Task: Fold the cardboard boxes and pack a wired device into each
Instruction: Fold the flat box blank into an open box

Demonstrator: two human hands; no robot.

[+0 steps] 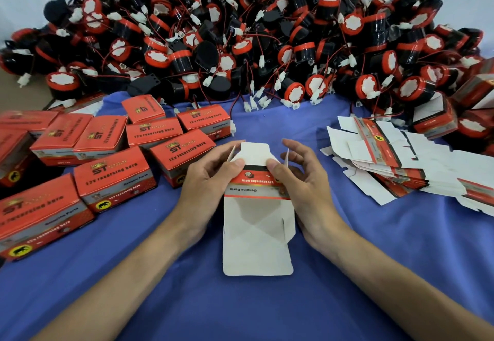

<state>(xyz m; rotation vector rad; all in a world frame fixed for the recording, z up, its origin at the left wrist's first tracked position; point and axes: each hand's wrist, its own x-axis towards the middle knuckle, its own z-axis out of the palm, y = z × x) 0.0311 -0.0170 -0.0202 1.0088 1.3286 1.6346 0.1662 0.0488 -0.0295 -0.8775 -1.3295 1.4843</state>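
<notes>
An unfolded cardboard box, white inside with a red and black printed band, is held above the blue cloth in the middle. My left hand grips its left side, thumb pressed on the printed band. My right hand grips the right side the same way. Its white top flap and two side flaps stand up behind my thumbs. A long white flap hangs toward me. A big heap of black and red wired devices with white connectors fills the back.
Several closed red boxes labelled 12V reversing horn lie at the left. A stack of flat box blanks lies at the right. The blue cloth covers the table in front of me.
</notes>
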